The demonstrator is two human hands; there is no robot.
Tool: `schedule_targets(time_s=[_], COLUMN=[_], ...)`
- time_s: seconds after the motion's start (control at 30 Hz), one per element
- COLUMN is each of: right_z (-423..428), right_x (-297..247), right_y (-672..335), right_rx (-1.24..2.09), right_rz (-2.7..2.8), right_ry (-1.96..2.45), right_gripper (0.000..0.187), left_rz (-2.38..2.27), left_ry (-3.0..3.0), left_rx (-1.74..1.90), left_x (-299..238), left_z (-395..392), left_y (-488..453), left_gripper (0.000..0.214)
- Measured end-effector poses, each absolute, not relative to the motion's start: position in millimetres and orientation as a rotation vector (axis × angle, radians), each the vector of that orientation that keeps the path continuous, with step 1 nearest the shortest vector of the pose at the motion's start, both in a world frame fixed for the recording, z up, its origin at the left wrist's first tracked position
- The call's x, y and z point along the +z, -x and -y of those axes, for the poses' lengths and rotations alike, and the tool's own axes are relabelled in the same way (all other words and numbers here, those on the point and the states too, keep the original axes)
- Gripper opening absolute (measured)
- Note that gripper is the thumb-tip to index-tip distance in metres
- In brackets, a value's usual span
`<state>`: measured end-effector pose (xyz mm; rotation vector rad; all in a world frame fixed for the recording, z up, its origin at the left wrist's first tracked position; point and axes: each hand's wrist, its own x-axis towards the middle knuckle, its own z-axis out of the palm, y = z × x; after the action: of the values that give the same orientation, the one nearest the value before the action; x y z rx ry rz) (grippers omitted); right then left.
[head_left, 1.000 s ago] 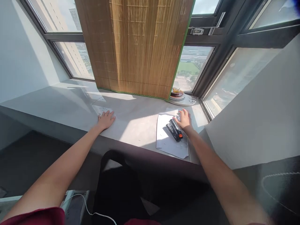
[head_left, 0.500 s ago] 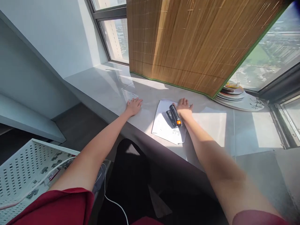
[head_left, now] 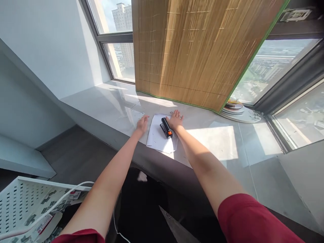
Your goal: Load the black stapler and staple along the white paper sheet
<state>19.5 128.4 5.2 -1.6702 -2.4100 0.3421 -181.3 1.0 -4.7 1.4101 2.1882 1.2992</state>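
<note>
A black stapler (head_left: 166, 127) with an orange end piece lies on a small stack of white paper sheets (head_left: 155, 136) on the pale windowsill ledge. My right hand (head_left: 176, 120) rests at the stack's right edge, fingers spread, close beside the stapler and not wrapped round it. Left of the paper, my left hand (head_left: 142, 125) is half turned on its side with loosely bent fingers and nothing visible in it. A few tiny dark marks show on the ledge just beyond my right hand, too small to name.
A bamboo blind (head_left: 187, 50) hangs down to the back of the ledge (head_left: 88, 104). Stacked plates (head_left: 236, 109) stand at the right by the window. Below left is a white perforated basket (head_left: 22, 199) with small items and a white cable (head_left: 68, 195) across it.
My left hand has gone from lying flat on the ledge to a turned, looser pose nearer the paper. My right hand stays beside the stapler. The view has shifted, showing more window.
</note>
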Motion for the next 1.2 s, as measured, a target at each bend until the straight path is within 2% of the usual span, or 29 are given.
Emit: schedule_targets(time_s=[0.23,0.33,0.4,0.47,0.53,0.67,0.8,1.0,1.07,1.2], right_z=[-116.6,-106.9,-102.0,-99.3,-96.4,-72.2,-19.4,20.0,17.1,8.5], right_x=[-3.7,-8.1,-8.7,-6.4,-1.8,4.5,-4.3,-16.7,-16.8,-17.9], right_y=[-101.3,-136.6,-150.0,-156.2,-159.9,-174.8,-192.1,-199.6,-201.9,-204.7], right_rx=[0.222,0.136,0.092,0.067,0.071,0.176,0.394,0.416,0.450,0.589], right_rz=[2.366,2.310,2.268,2.205,2.124,1.871,1.938,2.072,1.990,1.769], right_ry=[1.843,1.848,1.841,1.832,1.792,1.541,1.274,1.275,1.288,1.295], right_gripper=[0.088,0.083,0.080,0.076,0.068,0.043,0.040,0.025,0.025,0.037], left_rz=[-2.303,-2.298,-2.064,-1.780,-1.732,-1.731,-1.760,-1.778,-1.778,-1.782], left_ry=[-1.670,-1.842,-2.139,-2.386,-2.395,-2.348,-2.347,-2.324,-2.331,-2.345], left_rx=[0.833,0.791,0.833,0.716,0.624,0.450,0.384,0.426,0.406,0.372], left_x=[1.4,0.6,-2.2,-5.6,-8.3,-10.7,-12.7,-15.0,-12.8,-8.2], left_z=[6.9,9.6,9.6,8.3,5.9,0.8,-2.1,-1.6,0.1,3.0], left_y=[171.8,142.4,113.7,87.9,73.3,72.4,72.9,70.2,71.1,71.6], left_gripper=[0.044,0.043,0.049,0.048,0.049,0.051,0.057,0.059,0.059,0.060])
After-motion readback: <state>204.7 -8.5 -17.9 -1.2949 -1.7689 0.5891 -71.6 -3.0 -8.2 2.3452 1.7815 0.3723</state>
